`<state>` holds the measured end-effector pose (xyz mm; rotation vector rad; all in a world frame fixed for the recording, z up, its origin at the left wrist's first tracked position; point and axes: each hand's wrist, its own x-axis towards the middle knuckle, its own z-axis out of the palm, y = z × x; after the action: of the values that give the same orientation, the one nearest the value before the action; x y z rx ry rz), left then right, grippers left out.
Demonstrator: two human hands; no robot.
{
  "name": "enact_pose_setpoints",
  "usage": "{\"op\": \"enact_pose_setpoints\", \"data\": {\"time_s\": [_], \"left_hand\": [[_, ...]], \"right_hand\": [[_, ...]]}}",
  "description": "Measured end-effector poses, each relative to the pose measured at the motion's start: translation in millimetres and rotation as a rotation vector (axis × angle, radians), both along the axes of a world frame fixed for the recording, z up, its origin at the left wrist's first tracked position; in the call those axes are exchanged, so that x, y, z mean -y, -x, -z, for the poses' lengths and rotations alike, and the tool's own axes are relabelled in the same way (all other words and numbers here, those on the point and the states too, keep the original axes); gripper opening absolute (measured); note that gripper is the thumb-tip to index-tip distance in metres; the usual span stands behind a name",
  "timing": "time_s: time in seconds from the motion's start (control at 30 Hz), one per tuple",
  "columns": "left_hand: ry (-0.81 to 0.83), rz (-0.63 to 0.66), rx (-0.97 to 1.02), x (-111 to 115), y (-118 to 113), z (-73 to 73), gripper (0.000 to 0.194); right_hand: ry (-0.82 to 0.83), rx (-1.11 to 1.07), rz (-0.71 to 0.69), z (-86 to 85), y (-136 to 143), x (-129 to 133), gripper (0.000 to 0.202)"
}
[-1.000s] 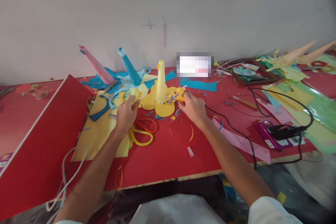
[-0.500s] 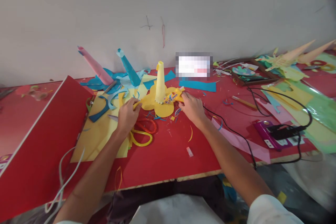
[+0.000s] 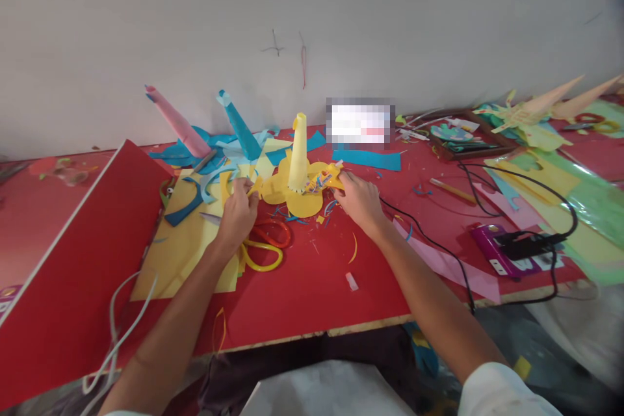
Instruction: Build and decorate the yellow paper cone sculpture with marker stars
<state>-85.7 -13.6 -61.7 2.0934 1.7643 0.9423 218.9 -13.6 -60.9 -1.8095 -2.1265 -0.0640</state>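
A pale yellow paper cone (image 3: pixel 299 155) stands upright on a yellow flower-shaped paper base (image 3: pixel 305 204). To its left, my left hand (image 3: pixel 238 207) is closed in a pinch on a small yellow paper piece (image 3: pixel 258 187) beside the base's edge. On the other side, my right hand (image 3: pixel 361 200) is closed on a yellow piece with coloured markings (image 3: pixel 329 178), which reaches to the foot of the cone; its exact kind is unclear. Scissors (image 3: pixel 266 257) with red and yellow handles lie below my left hand, over stacked yellow paper sheets (image 3: pixel 182 266).
A pink paper cone (image 3: pixel 178 123) and a blue one (image 3: pixel 240 127) lean at the back left. A red panel (image 3: pixel 82 260) rises at left. Black cables (image 3: pixel 453 257) run to a purple box (image 3: pixel 502 250) at right. Paper scraps litter the red table (image 3: pixel 316 302).
My left hand has shifted slightly, and more of the small yellow piece shows beyond its fingers. My right hand stays almost in place on its yellow piece.
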Motion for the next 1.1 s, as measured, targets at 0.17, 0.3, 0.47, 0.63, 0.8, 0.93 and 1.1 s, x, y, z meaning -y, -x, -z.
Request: {"op": "enact_pose_setpoints", "data": {"time_s": [0.17, 0.3, 0.47, 0.63, 0.8, 0.93, 1.1], "left_hand": [[-0.045, -0.002, -0.039, 0, 1, 3.1, 0.026], [-0.05, 0.009, -0.032, -2, 4, 6.4, 0.04], [0.019, -0.049, -0.005, -2, 5, -3.3, 0.031], [-0.031, -0.115, 0.063, -5, 12, -13.1, 0.021], [-0.056, -0.165, 0.101, -10, 22, -8.9, 0.029], [-0.052, -0.196, 0.309, -12, 22, -2.7, 0.027], [-0.177, -0.174, 0.413, -11, 15, -0.5, 0.016]], "right_hand": [[0.008, -0.003, 0.016, -0.9, -1, 0, 0.026], [-0.007, 0.001, 0.007, 0.7, -2, -1, 0.027], [-0.028, 0.008, 0.008, 4.3, -2, -2, 0.028], [-0.014, 0.003, 0.008, 3.2, -1, -2, 0.026], [0.01, 0.0, 0.014, 0.2, 0, -1, 0.025], [0.01, -0.006, 0.011, -0.1, 0, -1, 0.026], [0.006, -0.02, 0.002, 0.2, -1, -1, 0.027]]}}
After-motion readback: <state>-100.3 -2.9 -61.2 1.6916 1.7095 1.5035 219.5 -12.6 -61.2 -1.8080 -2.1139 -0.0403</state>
